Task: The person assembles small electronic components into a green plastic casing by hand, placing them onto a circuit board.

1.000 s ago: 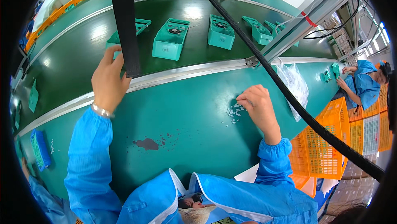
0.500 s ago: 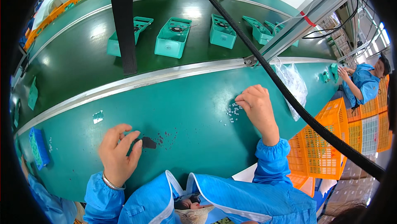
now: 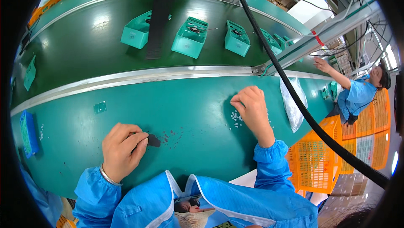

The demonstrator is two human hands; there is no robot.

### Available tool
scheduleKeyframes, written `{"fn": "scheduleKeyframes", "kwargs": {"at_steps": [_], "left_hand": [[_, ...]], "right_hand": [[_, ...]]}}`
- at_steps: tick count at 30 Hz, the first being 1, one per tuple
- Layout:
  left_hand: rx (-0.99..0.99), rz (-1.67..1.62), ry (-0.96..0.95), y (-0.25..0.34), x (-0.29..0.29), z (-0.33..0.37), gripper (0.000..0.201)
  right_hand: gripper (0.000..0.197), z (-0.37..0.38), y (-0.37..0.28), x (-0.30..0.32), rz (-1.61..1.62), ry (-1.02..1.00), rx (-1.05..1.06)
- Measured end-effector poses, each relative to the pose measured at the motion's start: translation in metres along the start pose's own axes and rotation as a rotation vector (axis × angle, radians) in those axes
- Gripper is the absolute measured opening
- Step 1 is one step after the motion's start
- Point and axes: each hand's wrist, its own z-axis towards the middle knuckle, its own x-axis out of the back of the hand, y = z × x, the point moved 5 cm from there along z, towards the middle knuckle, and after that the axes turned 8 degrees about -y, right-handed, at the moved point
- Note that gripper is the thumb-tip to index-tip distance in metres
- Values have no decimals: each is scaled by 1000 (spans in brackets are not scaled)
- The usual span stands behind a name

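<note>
My left hand (image 3: 125, 146), a bracelet at its wrist, has its thumb and fingers closed in a pinch at the edge of a flat black piece (image 3: 154, 140) on the green table. What sits between those fingertips is hidden or too small to name. Many tiny dark bits (image 3: 170, 138) lie scattered beside the black piece. To the right, my right hand (image 3: 252, 110) pinches its thumb and fingers together just above a loose cluster of small clear pieces (image 3: 236, 118). I cannot make out anything between them.
A clear plastic bag (image 3: 293, 104) lies right of my right hand. At far left is a blue tray (image 3: 28, 134) of green parts. Teal housings (image 3: 190, 38) stand on the dark belt (image 3: 99, 45) behind a metal rail. A black cable crosses at right; a co-worker (image 3: 357, 93) reaches toward the belt.
My left fingers have closed from spread to a pinch at the black piece. My right hand stays pinched near the clear pieces. The view has shifted, and the co-worker's arm has extended toward the belt.
</note>
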Motion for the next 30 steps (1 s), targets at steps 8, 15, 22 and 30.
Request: {"fn": "scheduleKeyframes", "kwargs": {"at_steps": [8, 15, 22, 30], "left_hand": [[-48, -13, 9, -2, -1, 1, 15], [-69, 9, 28, 0, 0, 3, 13], [-61, 18, 31, -1, 3, 2, 13], [-153, 35, 87, -4, 4, -6, 9]], "right_hand": [[10, -8, 13, 1, 184, 4, -141], [10, -7, 12, -4, 185, 41, -182], [8, -3, 3, -6, 120, 28, -69], [6, -3, -4, 3, 22, 55, 9]]}}
